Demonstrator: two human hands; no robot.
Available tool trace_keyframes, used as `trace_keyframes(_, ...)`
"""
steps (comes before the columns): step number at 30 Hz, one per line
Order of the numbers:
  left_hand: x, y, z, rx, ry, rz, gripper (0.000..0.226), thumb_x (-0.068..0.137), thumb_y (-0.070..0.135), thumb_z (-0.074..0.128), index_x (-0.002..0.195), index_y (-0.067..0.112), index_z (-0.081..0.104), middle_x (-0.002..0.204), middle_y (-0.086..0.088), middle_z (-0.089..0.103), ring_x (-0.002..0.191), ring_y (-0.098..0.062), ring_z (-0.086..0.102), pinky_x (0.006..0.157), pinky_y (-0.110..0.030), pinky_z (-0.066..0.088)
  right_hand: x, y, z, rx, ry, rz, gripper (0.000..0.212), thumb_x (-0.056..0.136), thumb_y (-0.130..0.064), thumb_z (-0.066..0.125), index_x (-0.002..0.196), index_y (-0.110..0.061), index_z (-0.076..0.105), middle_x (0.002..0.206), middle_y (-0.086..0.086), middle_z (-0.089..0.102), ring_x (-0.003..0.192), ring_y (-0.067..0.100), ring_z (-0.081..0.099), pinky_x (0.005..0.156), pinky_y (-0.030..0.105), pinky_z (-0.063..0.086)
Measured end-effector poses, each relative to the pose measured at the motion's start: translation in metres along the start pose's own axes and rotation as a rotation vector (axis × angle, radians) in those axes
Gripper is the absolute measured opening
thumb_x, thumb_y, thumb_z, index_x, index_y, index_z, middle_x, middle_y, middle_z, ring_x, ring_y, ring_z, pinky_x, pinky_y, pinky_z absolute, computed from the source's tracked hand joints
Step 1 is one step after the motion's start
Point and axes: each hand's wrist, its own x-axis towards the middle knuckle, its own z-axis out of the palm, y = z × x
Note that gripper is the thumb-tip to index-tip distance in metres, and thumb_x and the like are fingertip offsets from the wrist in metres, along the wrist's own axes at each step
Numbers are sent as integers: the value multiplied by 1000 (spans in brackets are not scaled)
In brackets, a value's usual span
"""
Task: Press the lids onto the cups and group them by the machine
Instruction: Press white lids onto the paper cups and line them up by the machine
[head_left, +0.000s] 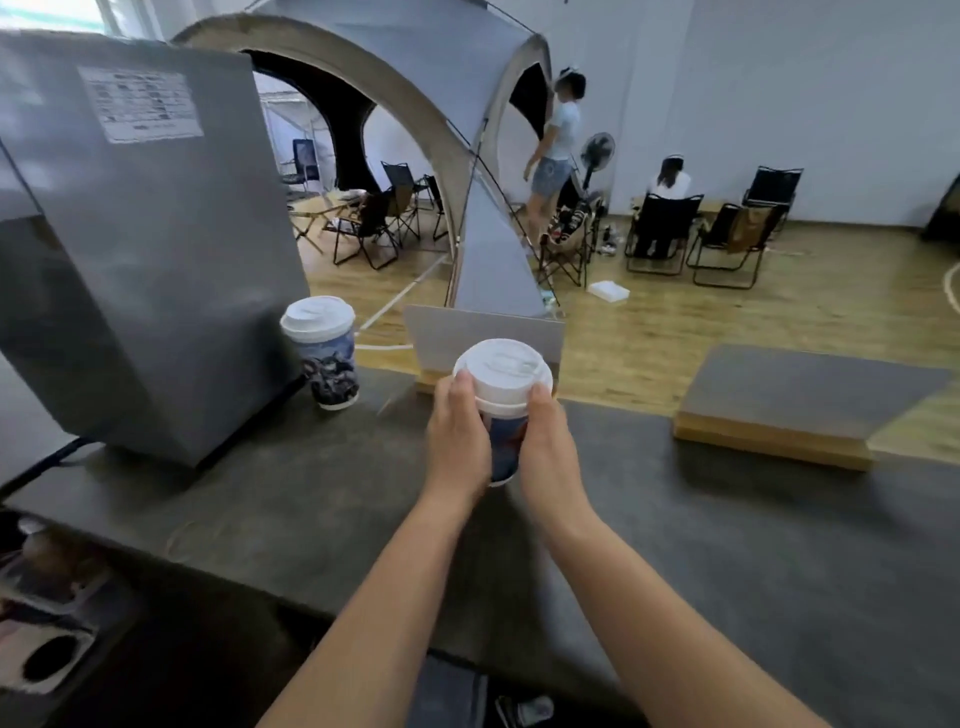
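1. The blue-patterned paper cup with a white plastic lid (503, 387) could tip or spill. Squeezing its soft sides too hard, or pushing the lid down crooked, may cause that.
2. The left hand (458, 431) and right hand (549, 441) wrap this cup from both sides, thumbs up at the lid's rim.
3. It sits right of the big grey metal machine (150, 244), well apart from the other lidded paper cup (324, 353) beside the machine on the dark counter (727, 519).

Your obstacles: machine (140, 228) at left, lidded cup (324, 353) beside it, card stand (483, 338) behind. Open counter (727, 545) lies right.
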Motion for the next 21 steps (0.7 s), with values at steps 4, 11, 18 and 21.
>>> trace_keyframes(4,-38,-7,78,-72,-146,-13,58,85,63,28,118,25,56,113,2,65,108,-15,60,97,-44,49,-2,-19,-79,21,254,-82,29,104,-32,33,117,-17,54,111,-1,63,102,15,61,62,13,49)
trace_keyframes(11,-98,-12,172,-48,-287,82,37,105,40,22,119,22,51,105,8,60,102,-11,55,84,-27,40,-14,-29,-183,-62,460,-294,34,94,-21,33,114,-34,57,114,-11,62,103,2,60,82,17,49)
trace_keyframes(18,-127,-14,219,-125,-281,127,36,105,31,26,136,28,44,118,13,60,111,-7,57,92,-21,47,-18,-39,-234,-35,527,-302,29,98,-17,34,102,-27,60,104,-7,65,98,10,64,78,23,52)
trace_keyframes(21,-129,-10,227,-125,-239,214,43,100,28,27,140,30,43,121,20,55,113,1,55,95,-20,47,-16,-37,-246,-64,512,-327,30,90,-28,34,100,-31,62,98,-13,67,96,9,65,76,24,52)
